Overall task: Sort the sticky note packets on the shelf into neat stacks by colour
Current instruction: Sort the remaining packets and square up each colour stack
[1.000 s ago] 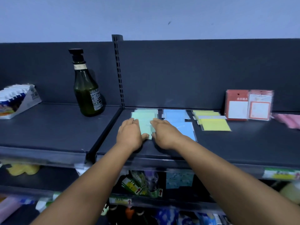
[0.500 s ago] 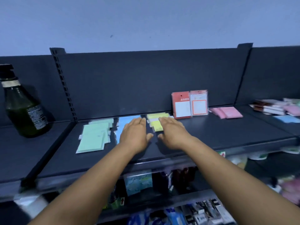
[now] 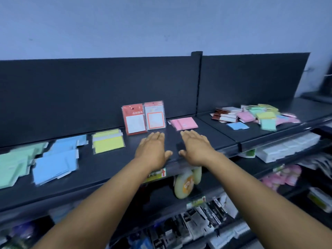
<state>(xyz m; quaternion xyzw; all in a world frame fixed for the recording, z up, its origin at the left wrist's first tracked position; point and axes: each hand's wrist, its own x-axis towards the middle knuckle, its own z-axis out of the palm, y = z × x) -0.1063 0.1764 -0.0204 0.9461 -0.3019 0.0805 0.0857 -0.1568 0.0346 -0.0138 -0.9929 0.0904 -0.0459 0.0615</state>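
Two hands reach over the shelf (image 3: 107,164), the left hand (image 3: 151,150) and the right hand (image 3: 195,147), both flat with fingers straight. Four sorted groups of sticky note packets lie on the left section: one green stack (image 3: 16,164), one blue stack (image 3: 57,159), one yellow stack (image 3: 107,142) and one pink stack (image 3: 184,123). How many packets each holds cannot be counted. Two red-and-white packets (image 3: 143,116) stand upright against the back panel. One mixed heap of packets (image 3: 258,115) lies on the right section, with one blue packet (image 3: 237,125) apart in front.
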